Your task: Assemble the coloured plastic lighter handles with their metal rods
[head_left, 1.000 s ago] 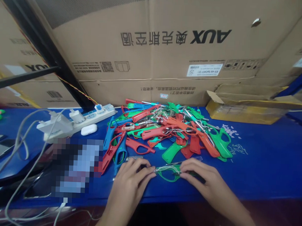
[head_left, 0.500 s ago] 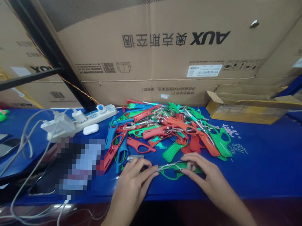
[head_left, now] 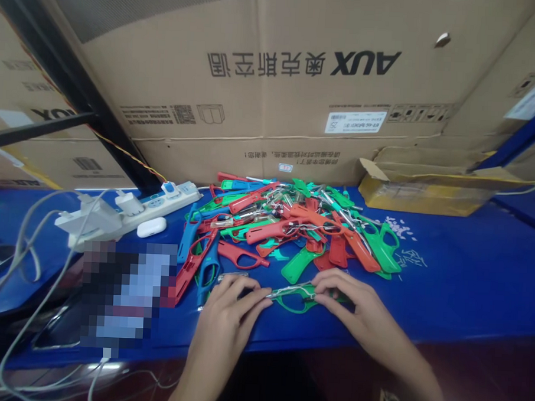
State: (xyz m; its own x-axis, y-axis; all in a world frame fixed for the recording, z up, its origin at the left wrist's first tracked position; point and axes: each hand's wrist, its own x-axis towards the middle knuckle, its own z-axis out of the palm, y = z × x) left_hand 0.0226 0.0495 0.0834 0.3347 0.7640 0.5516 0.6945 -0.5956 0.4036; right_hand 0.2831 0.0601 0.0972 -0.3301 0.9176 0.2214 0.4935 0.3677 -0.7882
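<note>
A green utility lighter casing (head_left: 296, 311) lies between my two hands at the front of the table, with a thin metal tube (head_left: 290, 289) and white wire along it. My left hand (head_left: 233, 311) pinches the tube's left end between thumb and fingers. At the other end, my right hand (head_left: 349, 296) has its thumb and fingertips closed on the casing, covering its handle part. Just behind the left fingers lies a clear cylinder-like part (head_left: 233, 277), partly hidden. Beyond my hands spreads a pile of red, green and blue lighter casings (head_left: 270, 231), some with metal tubes and wires.
A power strip (head_left: 161, 207) with chargers, a white earbud case (head_left: 151, 227) and a blurred-out phone (head_left: 125, 295) are at left, with loose cables. An open cardboard box (head_left: 427, 197) stands back right, near small pale pieces (head_left: 399, 227) and thin pins (head_left: 411, 258). Large cartons (head_left: 275, 124) form the back wall.
The whole view has shifted slightly, so things appear further left. My right fingers have closed in nearer the thumb on the casing. The left hand keeps its pinch.
</note>
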